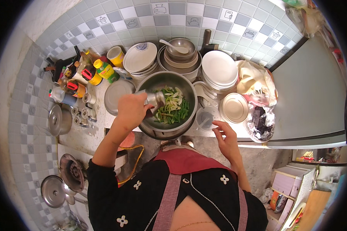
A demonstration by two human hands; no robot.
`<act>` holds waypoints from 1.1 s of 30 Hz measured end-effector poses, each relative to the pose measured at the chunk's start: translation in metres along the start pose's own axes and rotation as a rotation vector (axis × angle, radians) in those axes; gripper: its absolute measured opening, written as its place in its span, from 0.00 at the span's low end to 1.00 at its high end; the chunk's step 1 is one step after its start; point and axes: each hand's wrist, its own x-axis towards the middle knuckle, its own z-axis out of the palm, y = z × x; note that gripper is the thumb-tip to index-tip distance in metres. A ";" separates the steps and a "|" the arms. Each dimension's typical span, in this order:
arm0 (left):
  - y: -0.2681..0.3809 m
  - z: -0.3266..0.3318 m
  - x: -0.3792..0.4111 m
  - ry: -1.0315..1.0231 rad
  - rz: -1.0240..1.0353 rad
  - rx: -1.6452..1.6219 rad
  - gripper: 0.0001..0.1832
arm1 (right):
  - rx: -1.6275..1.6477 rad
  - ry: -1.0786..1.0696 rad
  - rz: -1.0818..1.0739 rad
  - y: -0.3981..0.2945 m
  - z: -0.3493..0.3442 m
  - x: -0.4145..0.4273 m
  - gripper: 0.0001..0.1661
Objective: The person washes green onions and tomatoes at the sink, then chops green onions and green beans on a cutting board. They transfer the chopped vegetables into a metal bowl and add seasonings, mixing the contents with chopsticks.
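Observation:
My left hand (pixel 133 107) grips a small metal cup (pixel 158 99), tilted on its side with its mouth over the large metal bowl (pixel 193 99). Inside the bowl lie cut green vegetable pieces (pixel 177 114) and pale sliced pieces (pixel 174 101); whether anything is falling from the cup cannot be made out. My right hand (pixel 226 135) is raised with thumb and fingers apart, beside a translucent plastic tub (pixel 207 111). A thin clear handle (pixel 201 124) leans over the tub's near rim. Left of the bowl sits a round metal lid or plate (pixel 119 93), partly behind my left hand.
Stacked plates (pixel 219 69), nested bowls (pixel 180 59) and white spoons (pixel 205 93) line the counter's back. Sauce bottles (pixel 107 69) and a lidded pot (pixel 59 119) stand to the left. Lids (pixel 234 108) and a plastic-wrapped bundle (pixel 260 122) lie right. A cleaver handle (pixel 207 37) rises behind.

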 end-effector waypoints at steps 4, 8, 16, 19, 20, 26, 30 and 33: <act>0.002 -0.004 -0.008 -0.084 0.015 0.003 0.15 | 0.002 -0.001 -0.003 0.003 -0.005 0.000 0.15; 0.000 -0.007 -0.009 -0.014 0.006 0.036 0.16 | 0.007 -0.011 -0.017 0.005 -0.004 0.005 0.15; 0.002 -0.002 -0.004 -0.013 -0.020 -0.028 0.16 | 0.021 -0.059 -0.048 -0.003 0.003 0.017 0.15; -0.008 -0.008 -0.017 0.009 -0.045 -0.113 0.15 | 0.015 -0.059 -0.052 -0.003 0.005 0.019 0.15; -0.011 -0.012 -0.021 0.025 -0.076 -0.147 0.15 | 0.017 -0.062 -0.050 -0.003 0.007 0.021 0.15; -0.056 -0.006 -0.052 0.084 -0.370 -0.525 0.14 | -0.008 -0.090 -0.049 -0.010 0.017 0.029 0.15; -0.087 0.023 -0.087 0.237 -0.524 -0.947 0.14 | -0.019 -0.137 -0.038 -0.011 0.029 0.036 0.15; -0.096 0.023 -0.116 0.336 -0.680 -1.246 0.17 | -0.017 -0.186 -0.037 -0.019 0.040 0.043 0.15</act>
